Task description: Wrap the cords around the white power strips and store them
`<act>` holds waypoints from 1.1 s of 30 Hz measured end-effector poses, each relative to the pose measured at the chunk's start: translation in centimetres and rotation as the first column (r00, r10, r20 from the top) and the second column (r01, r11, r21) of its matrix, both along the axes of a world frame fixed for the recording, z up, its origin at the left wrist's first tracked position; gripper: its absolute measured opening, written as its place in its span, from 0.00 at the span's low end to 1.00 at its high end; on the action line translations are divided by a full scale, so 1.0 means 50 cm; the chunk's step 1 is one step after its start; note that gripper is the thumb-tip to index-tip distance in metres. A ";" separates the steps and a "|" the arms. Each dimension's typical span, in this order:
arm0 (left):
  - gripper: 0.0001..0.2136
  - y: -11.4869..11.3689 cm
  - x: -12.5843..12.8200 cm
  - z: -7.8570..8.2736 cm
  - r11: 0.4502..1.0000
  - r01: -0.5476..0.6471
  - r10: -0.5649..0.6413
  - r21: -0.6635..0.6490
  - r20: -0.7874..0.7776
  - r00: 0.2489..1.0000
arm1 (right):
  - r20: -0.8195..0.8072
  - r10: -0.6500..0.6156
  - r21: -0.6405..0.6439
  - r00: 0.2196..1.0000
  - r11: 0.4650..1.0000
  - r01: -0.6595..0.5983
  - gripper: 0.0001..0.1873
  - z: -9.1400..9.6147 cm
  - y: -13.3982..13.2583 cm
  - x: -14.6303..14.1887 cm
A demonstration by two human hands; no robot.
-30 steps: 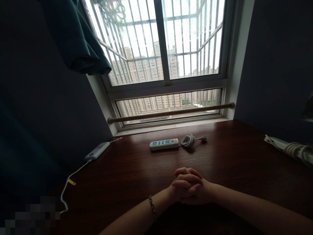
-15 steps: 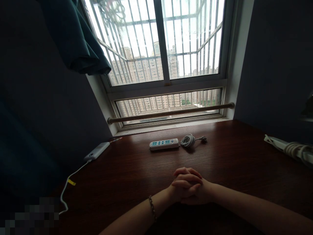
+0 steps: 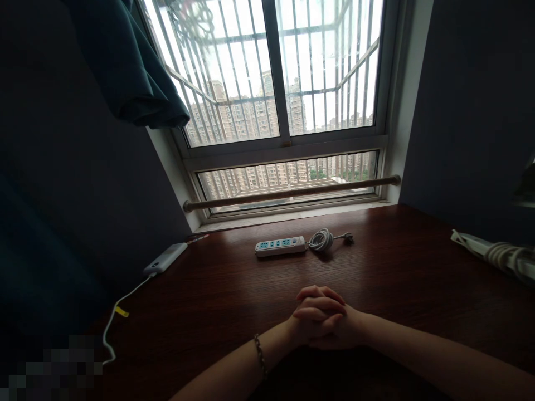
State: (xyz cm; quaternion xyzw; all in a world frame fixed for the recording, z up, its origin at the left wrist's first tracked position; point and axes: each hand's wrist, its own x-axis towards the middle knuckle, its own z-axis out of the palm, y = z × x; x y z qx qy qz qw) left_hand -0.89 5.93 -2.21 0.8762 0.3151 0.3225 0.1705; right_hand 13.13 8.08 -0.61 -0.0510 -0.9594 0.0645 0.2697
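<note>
My left hand [image 3: 301, 327] and my right hand [image 3: 350, 327] are clasped together on the dark wood tabletop [image 3: 217, 301], fingers interlaced and closed. No object shows between them, though the palms are hidden. A beaded bracelet [image 3: 261, 356] circles my left wrist. Beyond the hands, apart from them, lies a white power strip [image 3: 280, 246] with teal sockets. Its grey cord [image 3: 321, 240] is coiled at the right end, and the plug [image 3: 348, 238] points right.
At the left edge lies a white power bank-like device [image 3: 167, 259] with a white cable [image 3: 107, 328] bearing a yellow tag [image 3: 121, 312]. A white object wrapped in cord [image 3: 497, 253] sits at the right. Behind the table are a barred window [image 3: 288, 83], a rail [image 3: 292, 193] and a teal curtain [image 3: 137, 83].
</note>
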 end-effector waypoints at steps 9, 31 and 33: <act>0.08 0.003 0.000 -0.012 1.000 -0.008 0.008 -0.006 0.010 1.000 | -0.011 0.003 -0.022 1.000 1.000 -0.003 0.32 -0.005 0.000 -0.002; 0.09 -0.009 0.002 0.008 0.999 -0.032 0.033 -0.008 0.030 0.999 | 0.024 -0.009 -0.019 1.000 1.000 0.009 0.31 0.002 -0.002 0.001; 0.09 -0.006 0.002 0.006 1.000 -0.009 0.010 -0.013 0.042 0.999 | 0.012 -0.005 -0.013 1.000 1.000 0.005 0.31 0.001 -0.002 0.000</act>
